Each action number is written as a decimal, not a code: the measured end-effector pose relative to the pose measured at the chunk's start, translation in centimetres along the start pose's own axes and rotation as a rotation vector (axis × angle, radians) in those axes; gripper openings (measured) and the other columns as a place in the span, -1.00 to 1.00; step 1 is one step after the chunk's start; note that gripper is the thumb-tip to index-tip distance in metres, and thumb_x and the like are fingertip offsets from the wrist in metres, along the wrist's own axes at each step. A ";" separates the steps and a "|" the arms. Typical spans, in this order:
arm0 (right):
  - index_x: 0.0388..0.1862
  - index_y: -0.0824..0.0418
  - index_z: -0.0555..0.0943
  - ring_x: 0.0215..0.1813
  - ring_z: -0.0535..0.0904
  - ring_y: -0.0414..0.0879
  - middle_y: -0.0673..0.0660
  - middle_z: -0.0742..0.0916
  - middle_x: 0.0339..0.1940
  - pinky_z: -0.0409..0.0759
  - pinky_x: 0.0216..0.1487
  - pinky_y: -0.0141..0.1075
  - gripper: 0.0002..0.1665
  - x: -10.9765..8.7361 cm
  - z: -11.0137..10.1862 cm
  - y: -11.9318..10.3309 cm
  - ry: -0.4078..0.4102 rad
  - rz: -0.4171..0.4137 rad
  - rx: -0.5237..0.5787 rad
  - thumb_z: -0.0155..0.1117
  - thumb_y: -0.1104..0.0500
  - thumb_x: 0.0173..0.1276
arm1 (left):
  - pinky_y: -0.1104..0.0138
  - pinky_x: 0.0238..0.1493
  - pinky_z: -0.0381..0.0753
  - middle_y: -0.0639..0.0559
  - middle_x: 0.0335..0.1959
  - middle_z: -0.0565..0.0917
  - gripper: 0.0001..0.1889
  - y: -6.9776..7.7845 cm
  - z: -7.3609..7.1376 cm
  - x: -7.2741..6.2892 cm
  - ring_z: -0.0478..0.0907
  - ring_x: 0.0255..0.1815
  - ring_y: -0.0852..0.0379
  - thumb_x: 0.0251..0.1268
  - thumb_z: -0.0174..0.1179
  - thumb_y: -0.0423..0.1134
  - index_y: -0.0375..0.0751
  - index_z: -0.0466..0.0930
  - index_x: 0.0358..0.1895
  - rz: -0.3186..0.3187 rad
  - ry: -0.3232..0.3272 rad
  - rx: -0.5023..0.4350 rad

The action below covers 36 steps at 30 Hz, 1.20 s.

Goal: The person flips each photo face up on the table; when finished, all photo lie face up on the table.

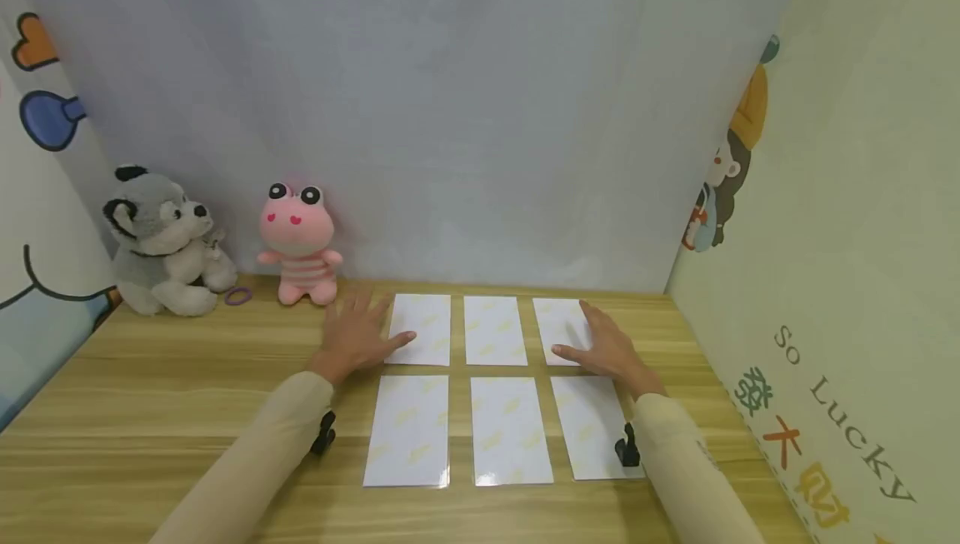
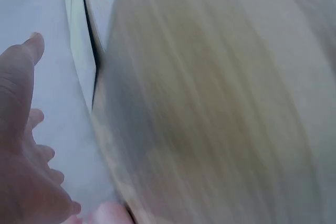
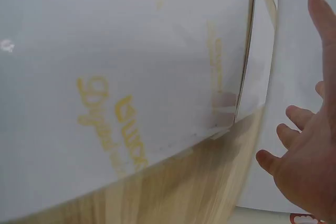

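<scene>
Head view shows six glossy white rectangular cards with faint yellow lettering (image 1: 496, 330) in two rows of three on the pale wood-grain surface (image 1: 172, 394). The left grip (image 1: 356, 337) has spread fingers and holds nothing, thumb over the far-left card (image 1: 423, 319); the right grip (image 1: 609, 350), likewise unclenched and empty, overlaps the far-right card (image 1: 553, 323). Contact is unclear. Squaring the rows probably calls for light fingertip nudges, with the black wrist clip (image 1: 628, 449) lifted clear of the near-right card (image 1: 588, 427).
</scene>
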State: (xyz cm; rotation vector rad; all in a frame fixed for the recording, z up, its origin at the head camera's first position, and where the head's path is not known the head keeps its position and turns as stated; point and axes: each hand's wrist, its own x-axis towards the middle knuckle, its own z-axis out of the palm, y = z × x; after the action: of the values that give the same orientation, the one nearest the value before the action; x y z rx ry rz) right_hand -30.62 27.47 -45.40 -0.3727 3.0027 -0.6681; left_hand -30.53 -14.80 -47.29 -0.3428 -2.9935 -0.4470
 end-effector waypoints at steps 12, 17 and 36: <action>0.64 0.28 -0.13 0.56 0.09 0.44 0.49 0.16 0.57 0.10 0.48 0.30 0.14 -0.3 0.3 2.7 -0.036 0.063 0.219 0.30 -0.13 0.40 | -0.32 0.32 0.27 -0.39 0.45 0.33 -0.24 3.8 2.1 0.7 0.26 0.46 -0.41 0.28 0.26 0.13 -0.18 0.34 0.46 0.260 0.037 -0.173; 0.63 0.29 -0.08 0.50 0.21 0.44 0.54 0.28 0.50 0.18 0.45 0.30 0.08 0.3 -0.1 2.9 -0.026 0.048 0.231 0.33 0.00 0.41 | -0.25 0.28 0.37 -0.37 0.35 0.45 -0.26 6.0 2.0 1.8 0.40 0.36 -0.35 0.29 0.26 0.09 -0.21 0.34 0.45 0.326 -0.028 -0.207; 0.56 0.43 0.06 0.49 0.23 0.46 0.57 0.32 0.46 0.18 0.48 0.24 -0.14 2.7 -1.1 2.4 -0.071 0.031 0.165 0.22 0.14 0.48 | -0.06 0.33 0.42 -0.22 0.40 0.45 -0.31 15.7 3.2 6.1 0.41 0.40 -0.18 0.33 0.24 0.14 -0.02 0.37 0.46 0.463 -0.164 -0.017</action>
State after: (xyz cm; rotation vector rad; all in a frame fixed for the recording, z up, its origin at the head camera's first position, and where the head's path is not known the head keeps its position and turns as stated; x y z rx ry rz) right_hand -33.89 29.41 -45.37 -0.3325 2.8541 -0.8727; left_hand -33.00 2.02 -45.25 -1.0883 -2.9205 -0.4090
